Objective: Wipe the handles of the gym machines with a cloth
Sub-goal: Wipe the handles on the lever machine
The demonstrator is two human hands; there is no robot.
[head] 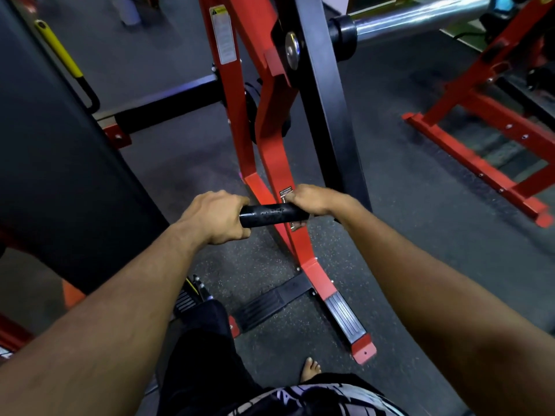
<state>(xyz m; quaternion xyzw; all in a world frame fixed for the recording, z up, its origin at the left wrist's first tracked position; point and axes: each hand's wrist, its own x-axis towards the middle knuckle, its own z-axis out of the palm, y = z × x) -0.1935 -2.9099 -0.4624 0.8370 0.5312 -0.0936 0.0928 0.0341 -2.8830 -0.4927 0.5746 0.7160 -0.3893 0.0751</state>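
Both hands clench the same black handle [274, 214] near the middle of the frame: the left hand [214, 217] wraps its left end, and the right hand [312, 199] curls over the right end where the handle meets the red frame [270, 139]. Each grip is closed around the handle, knuckles up. No cloth shows in either hand; if one is tucked under the right palm, it is hidden.

Small droplets or scuffs speckle the top of the handle between the hands. Behind it the red frame rises toward the upper middle of the frame beside a black upright [327, 115]. A chrome bar [420, 19] runs across the upper right, and a dark pad [60, 145] fills the left side. Ribbed footplates [345, 316] lie on the speckled floor [420, 235] below, near a bare foot [310, 369] at the bottom centre.

The risk, as I judge it, is a poor wipe: with bare palms covering both ends, those parts would stay uncleaned, and a damp surface could let the hands slip. Pulling hard might also swing the lever the handle appears to belong to.
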